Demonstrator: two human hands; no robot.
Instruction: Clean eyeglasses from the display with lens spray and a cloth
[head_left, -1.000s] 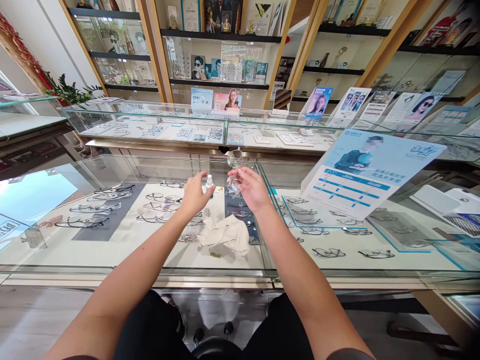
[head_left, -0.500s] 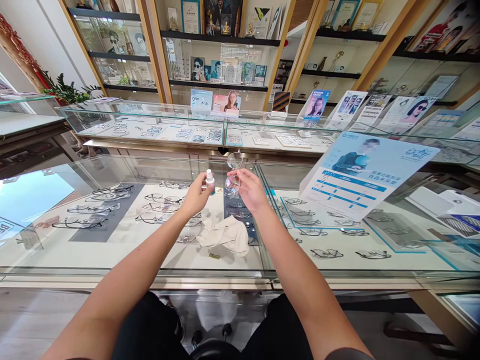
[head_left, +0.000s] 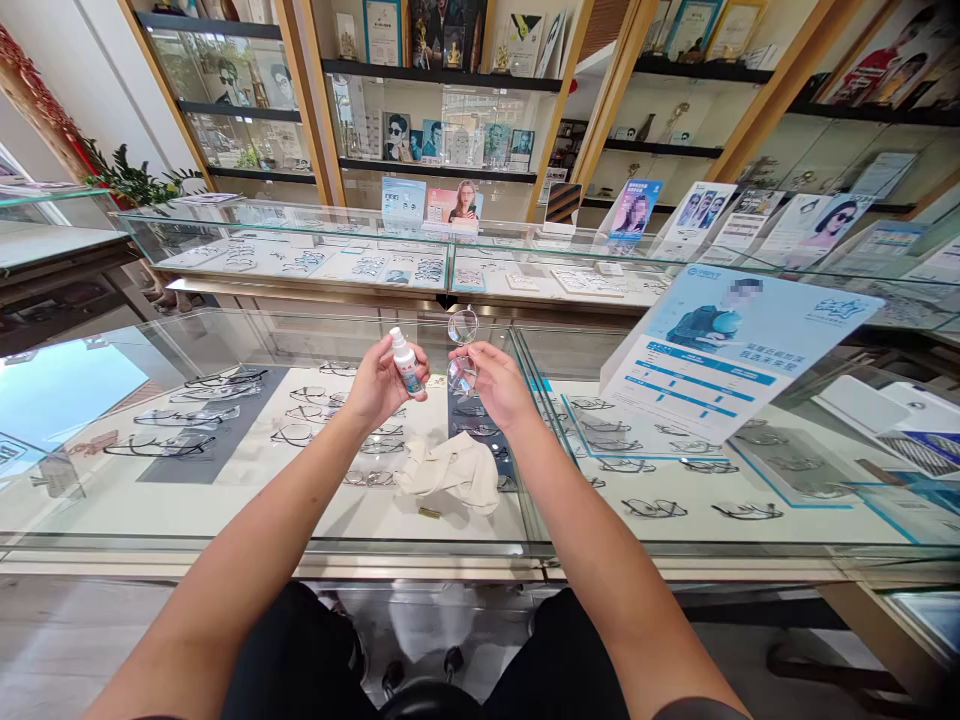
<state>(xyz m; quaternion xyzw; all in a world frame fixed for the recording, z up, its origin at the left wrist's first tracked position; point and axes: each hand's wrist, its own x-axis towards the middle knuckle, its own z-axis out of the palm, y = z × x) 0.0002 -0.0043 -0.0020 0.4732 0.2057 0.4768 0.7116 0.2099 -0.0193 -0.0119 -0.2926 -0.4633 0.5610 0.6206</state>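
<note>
My left hand [head_left: 381,382] is closed around a small white spray bottle [head_left: 406,362] with a blue-and-white label, its white top tilted up to the left. Just right of it, my right hand [head_left: 496,382] pinches a pair of round thin-rimmed eyeglasses [head_left: 463,326] at the middle, the two clear lenses one above the other. Bottle and eyeglasses are close together but apart. Below both hands a crumpled cream cloth [head_left: 448,472] lies on the glass counter [head_left: 285,520], with a small dark greenish piece [head_left: 429,512] in front of it.
Rows of eyeglasses [head_left: 202,386] show under the counter glass on the left, and more frames [head_left: 654,508] on the right. A large blue-white sign [head_left: 739,350] stands on the right counter. Another display case [head_left: 330,262] and shelves [head_left: 442,75] stand behind.
My left hand has turned and shifted slightly left, so the bottle now tilts and shows its label. The eyeglasses in my right hand have moved slightly left.
</note>
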